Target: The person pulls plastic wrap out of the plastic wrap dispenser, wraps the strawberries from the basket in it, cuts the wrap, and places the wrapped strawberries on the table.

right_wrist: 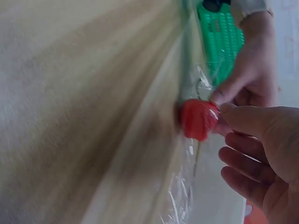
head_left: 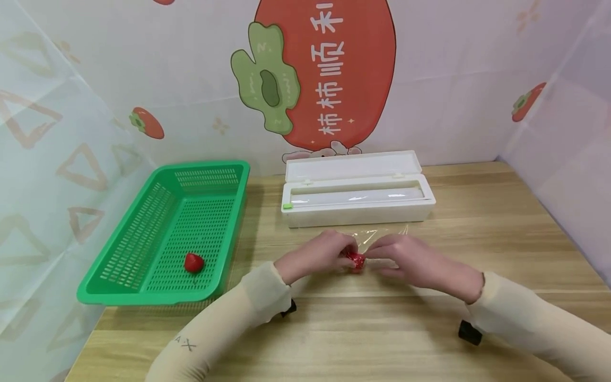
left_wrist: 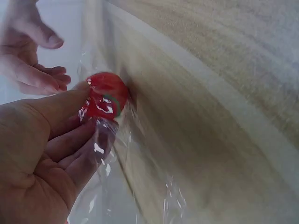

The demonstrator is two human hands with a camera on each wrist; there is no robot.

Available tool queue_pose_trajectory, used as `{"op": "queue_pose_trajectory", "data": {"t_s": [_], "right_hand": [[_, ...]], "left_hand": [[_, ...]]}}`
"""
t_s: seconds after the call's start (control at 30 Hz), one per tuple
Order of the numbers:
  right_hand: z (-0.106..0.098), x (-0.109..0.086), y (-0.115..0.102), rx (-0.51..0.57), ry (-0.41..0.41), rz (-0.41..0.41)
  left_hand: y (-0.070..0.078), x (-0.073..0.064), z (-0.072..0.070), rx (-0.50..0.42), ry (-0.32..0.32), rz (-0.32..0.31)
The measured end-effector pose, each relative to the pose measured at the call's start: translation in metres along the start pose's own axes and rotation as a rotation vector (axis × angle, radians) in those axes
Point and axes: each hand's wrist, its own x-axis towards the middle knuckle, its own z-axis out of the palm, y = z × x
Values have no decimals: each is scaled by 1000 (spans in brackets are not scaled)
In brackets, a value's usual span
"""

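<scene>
A small red strawberry-like fruit (head_left: 356, 262) lies under clear plastic film (head_left: 374, 236) on the table. My left hand (head_left: 326, 253) pinches the fruit through the film between thumb and fingers. In the left wrist view a patch of green shows on the wrapped fruit (left_wrist: 107, 95), and loose film trails from it. My right hand (head_left: 410, 260) hovers just to the right, fingers loosely extended, holding nothing. The right wrist view has its thumb tip (right_wrist: 229, 111) right by the fruit's edge.
Behind the hands, a white film dispenser box (head_left: 358, 215) has its lid raised, showing a roll (head_left: 358, 196). A green slotted basket (head_left: 159, 296) stands at the left with another red fruit (head_left: 193, 262) inside. Printed cloth walls (head_left: 453, 106) enclose the wooden table (head_left: 358, 339).
</scene>
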Motion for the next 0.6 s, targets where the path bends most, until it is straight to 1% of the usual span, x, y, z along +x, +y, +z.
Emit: {"op": "queue_pose_trajectory", "data": {"t_s": [0.07,0.17,0.27,0.33,0.47,0.6], "right_hand": [[6,2,-3,-1,8,-29],[14,5,-5,-2,35,-56],[21,7,-6,-4,66,-52],[25,8,-6,2,89,-40],[32,11,-7,2,132,-1],[35,14,-7,-1,138,33]], "left_hand": [[-2,-1,1,-40,-4,5],[-4,-2,3,-119,-18,-12],[-6,-3,5,-191,-30,-35],[-7,-4,6,-213,-34,-52],[-8,-5,7,-169,-24,-44],[-8,-5,7,-91,-10,-25]]}}
